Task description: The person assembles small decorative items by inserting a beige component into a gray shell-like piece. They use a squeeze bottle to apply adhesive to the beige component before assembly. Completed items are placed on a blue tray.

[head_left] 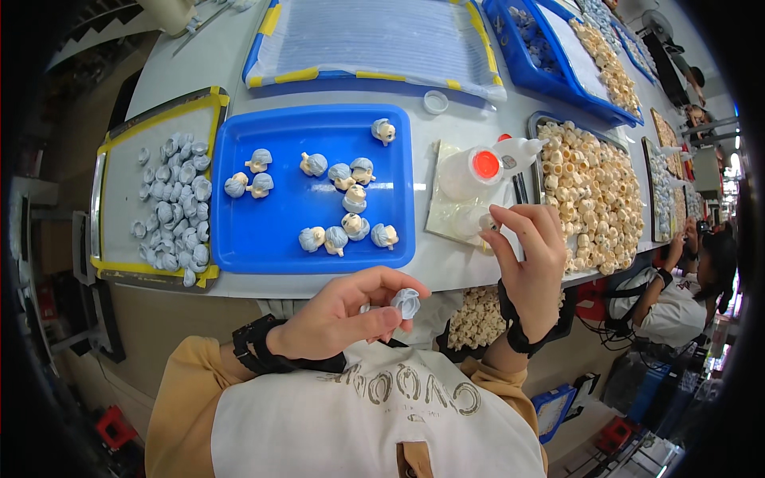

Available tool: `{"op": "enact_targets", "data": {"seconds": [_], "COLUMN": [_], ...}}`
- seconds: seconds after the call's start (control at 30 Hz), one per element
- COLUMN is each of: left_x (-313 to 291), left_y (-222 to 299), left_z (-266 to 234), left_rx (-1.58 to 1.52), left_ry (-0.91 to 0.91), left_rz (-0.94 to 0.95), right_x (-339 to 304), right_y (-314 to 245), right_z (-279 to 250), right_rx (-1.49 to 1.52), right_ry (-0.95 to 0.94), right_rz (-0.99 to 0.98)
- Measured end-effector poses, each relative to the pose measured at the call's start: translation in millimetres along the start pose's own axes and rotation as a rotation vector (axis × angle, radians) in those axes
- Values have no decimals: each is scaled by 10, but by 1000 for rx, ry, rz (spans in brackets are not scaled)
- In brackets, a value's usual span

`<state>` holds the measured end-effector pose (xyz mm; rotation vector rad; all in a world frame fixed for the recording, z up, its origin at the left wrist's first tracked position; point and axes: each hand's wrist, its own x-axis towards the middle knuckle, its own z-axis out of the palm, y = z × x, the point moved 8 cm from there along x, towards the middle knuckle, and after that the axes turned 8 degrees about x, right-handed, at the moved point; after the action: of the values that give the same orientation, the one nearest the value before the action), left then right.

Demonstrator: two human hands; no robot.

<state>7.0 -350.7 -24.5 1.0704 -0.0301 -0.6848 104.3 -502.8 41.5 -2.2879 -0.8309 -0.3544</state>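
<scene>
My left hand (339, 315), in front of the table's near edge, grips a hollow, pale blue doll hair piece (407, 303) between thumb and fingers. Over the edge of a pale work board, my right hand (532, 267) pinches a small doll head (488, 223), its dark face marking partly showing between the fingertips. Behind that hand stand a white bottle with a red cap (485, 163) and a white nozzle bottle (522, 151). A blue tray (275, 227) straight ahead holds several doll heads fitted with blue hair (355, 199).
Loose blue hair pieces (175, 207) fill part of a yellow-taped tray at left. A tray of beige doll heads (594, 199) lies right. Farther back are a paper-lined tray (374, 36) and a blue bin (530, 48). Another person (665, 299) works at far right.
</scene>
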Motion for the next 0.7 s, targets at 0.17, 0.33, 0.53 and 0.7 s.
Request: {"op": "enact_targets", "data": {"seconds": [0.17, 0.33, 0.53, 0.7], "left_x": [23, -1, -4, -1], "left_y": [1, 27, 3, 0], "left_z": [-42, -93, -160, -162], "left_rx": [109, 89, 77, 79], "left_ry": [33, 80, 99, 98], "left_rz": [102, 70, 155, 159], "right_x": [32, 48, 11, -16], "right_y": [-10, -79, -105, -62], "right_z": [19, 73, 51, 20], "right_rx": [-20, -48, -77, -63], "right_ry": [-11, -26, -40, -5], "right_rz": [25, -30, -17, 8]}}
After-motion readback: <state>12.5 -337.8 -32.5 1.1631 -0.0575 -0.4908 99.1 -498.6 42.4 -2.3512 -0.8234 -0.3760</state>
